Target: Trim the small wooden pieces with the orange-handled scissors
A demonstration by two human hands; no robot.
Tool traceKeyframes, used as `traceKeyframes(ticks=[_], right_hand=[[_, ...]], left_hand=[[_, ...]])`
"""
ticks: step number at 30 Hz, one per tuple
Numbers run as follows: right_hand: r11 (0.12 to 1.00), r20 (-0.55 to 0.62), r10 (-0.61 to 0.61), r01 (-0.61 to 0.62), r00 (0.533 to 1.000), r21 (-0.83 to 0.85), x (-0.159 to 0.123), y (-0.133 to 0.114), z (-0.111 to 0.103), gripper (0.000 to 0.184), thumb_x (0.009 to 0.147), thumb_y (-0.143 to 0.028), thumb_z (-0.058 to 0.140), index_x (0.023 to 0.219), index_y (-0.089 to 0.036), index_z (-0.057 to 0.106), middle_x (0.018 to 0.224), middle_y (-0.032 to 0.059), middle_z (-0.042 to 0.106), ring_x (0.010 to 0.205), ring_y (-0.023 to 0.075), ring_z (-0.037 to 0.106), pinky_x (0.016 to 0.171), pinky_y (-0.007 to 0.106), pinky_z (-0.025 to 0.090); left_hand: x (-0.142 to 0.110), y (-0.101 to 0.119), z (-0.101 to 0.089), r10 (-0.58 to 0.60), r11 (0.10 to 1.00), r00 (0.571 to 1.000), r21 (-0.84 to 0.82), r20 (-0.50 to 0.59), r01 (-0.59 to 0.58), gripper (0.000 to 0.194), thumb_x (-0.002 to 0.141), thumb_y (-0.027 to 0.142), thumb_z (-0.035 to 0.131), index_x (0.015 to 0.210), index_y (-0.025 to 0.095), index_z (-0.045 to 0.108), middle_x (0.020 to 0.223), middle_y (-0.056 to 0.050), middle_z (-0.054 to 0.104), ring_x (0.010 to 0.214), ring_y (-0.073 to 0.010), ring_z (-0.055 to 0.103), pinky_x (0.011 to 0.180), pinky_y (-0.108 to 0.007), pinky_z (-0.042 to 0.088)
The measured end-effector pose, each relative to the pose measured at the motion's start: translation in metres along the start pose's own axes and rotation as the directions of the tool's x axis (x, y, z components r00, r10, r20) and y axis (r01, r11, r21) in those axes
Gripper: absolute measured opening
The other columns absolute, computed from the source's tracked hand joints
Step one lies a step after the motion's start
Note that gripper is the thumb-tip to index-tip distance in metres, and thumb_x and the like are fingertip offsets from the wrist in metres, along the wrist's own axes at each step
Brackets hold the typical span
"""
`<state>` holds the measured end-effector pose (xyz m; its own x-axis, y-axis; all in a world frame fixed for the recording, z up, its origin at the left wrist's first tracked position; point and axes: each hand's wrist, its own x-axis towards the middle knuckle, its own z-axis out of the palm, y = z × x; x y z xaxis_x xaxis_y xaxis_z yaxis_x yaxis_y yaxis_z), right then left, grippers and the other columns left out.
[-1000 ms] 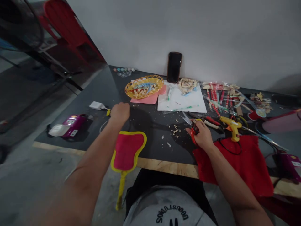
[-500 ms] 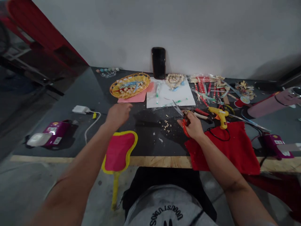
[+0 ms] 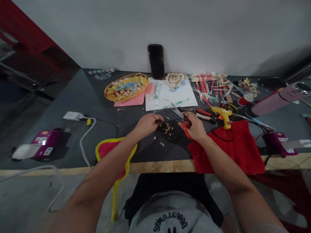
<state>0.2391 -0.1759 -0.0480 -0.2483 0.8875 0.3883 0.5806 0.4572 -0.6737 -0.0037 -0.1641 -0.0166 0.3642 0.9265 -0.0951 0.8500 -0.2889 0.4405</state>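
My right hand (image 3: 195,127) is closed around scissors (image 3: 186,124) with orange handles. Their blades are parted and point up and left toward a white sheet (image 3: 170,102). My left hand (image 3: 148,125) hovers over the dark table with its fingers curled together. Whatever they may hold is hidden or too small to make out. Between the hands lie several tiny pale cut pieces (image 3: 168,128). A pink fan-shaped piece with a yellow border (image 3: 107,147) rests at the table edge, partly under my left forearm.
A wicker basket (image 3: 107,94) and an upright phone (image 3: 156,61) stand at the back. On the right are pliers (image 3: 204,116), a yellow glue gun (image 3: 223,115), red cloth (image 3: 233,152), and a pink bottle (image 3: 279,100). A purple power strip (image 3: 46,142) and white cable (image 3: 82,142) lie left.
My left hand has moved right, from near the basket to beside the tiny pieces. My right hand keeps the scissors in about the same place. The view has shifted slightly.
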Motion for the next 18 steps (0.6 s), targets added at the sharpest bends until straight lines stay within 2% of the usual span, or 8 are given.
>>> traceKeyframes(ticks=[2, 5, 9, 14, 16, 18], right_hand=[[1.0, -0.012, -0.003, 0.004, 1.0, 0.006, 0.0, -0.001, -0.001, 0.042, 0.084, -0.049, 0.062, 0.11, -0.017, 0.062, 0.092, 0.0073, 0.062, 0.07, 0.0176, 0.057, 0.065, 0.031, 0.051], [1.0, -0.028, 0.003, -0.003, 1.0, 0.017, 0.0, -0.002, -0.002, 0.042, 0.084, -0.049, 0.061, 0.112, -0.018, 0.061, 0.096, 0.0077, 0.064, 0.071, 0.0175, 0.058, 0.067, 0.031, 0.052], [0.999, -0.031, 0.012, -0.011, 0.999, 0.042, 0.0, -0.003, -0.003, 0.042, 0.084, -0.049, 0.061, 0.114, -0.018, 0.061, 0.098, 0.008, 0.064, 0.071, 0.0174, 0.058, 0.066, 0.03, 0.052], [1.0, -0.009, 0.011, -0.011, 1.0, 0.012, 0.0, -0.001, -0.001, 0.041, 0.083, -0.051, 0.062, 0.107, -0.018, 0.062, 0.096, 0.008, 0.064, 0.067, 0.017, 0.056, 0.065, 0.031, 0.051], [1.0, -0.004, 0.015, -0.015, 1.0, -0.002, -0.001, -0.002, -0.002, 0.039, 0.083, -0.051, 0.061, 0.106, -0.019, 0.062, 0.095, 0.0074, 0.063, 0.064, 0.0165, 0.055, 0.064, 0.031, 0.051], [1.0, -0.006, 0.026, -0.026, 1.0, -0.013, -0.001, -0.003, -0.003, 0.04, 0.084, -0.049, 0.061, 0.11, -0.019, 0.061, 0.097, 0.0077, 0.063, 0.069, 0.0177, 0.058, 0.067, 0.032, 0.053]], left_hand=[[0.005, -0.002, -0.002, -0.03, 0.999, 0.999, 0.021, -0.041, 0.031, 0.026, 0.08, 0.02, 0.05, 0.092, 0.02, 0.073, 0.098, -0.005, 0.075, 0.093, -0.0219, 0.067, 0.082, -0.03, 0.048], [0.017, -0.005, 0.003, 0.035, 0.999, 0.996, 0.038, -0.084, -0.032, 0.028, 0.085, 0.025, 0.048, 0.098, 0.021, 0.072, 0.103, -0.005, 0.073, 0.097, -0.0209, 0.064, 0.083, -0.029, 0.046], [0.035, -0.007, 0.014, 0.069, 0.989, 0.998, 0.131, -0.003, -0.068, 0.027, 0.085, 0.025, 0.049, 0.101, 0.025, 0.071, 0.104, -0.003, 0.07, 0.099, -0.0194, 0.061, 0.084, -0.028, 0.043], [0.042, -0.001, 0.014, 0.028, 0.978, 0.999, 0.206, 0.024, -0.032, 0.018, 0.084, 0.026, 0.053, 0.086, 0.022, 0.071, 0.096, -0.005, 0.066, 0.094, -0.0214, 0.058, 0.078, -0.03, 0.041], [0.04, 0.003, 0.012, 0.021, 0.991, 1.0, 0.134, -0.004, -0.021, 0.015, 0.081, 0.024, 0.055, 0.081, 0.02, 0.069, 0.093, -0.006, 0.065, 0.093, -0.022, 0.057, 0.078, -0.031, 0.04], [0.034, 0.005, 0.011, -0.023, 0.997, 0.998, -0.075, -0.055, 0.019, 0.014, 0.08, 0.023, 0.055, 0.08, 0.019, 0.068, 0.088, -0.005, 0.064, 0.085, -0.0197, 0.056, 0.075, -0.03, 0.04]])
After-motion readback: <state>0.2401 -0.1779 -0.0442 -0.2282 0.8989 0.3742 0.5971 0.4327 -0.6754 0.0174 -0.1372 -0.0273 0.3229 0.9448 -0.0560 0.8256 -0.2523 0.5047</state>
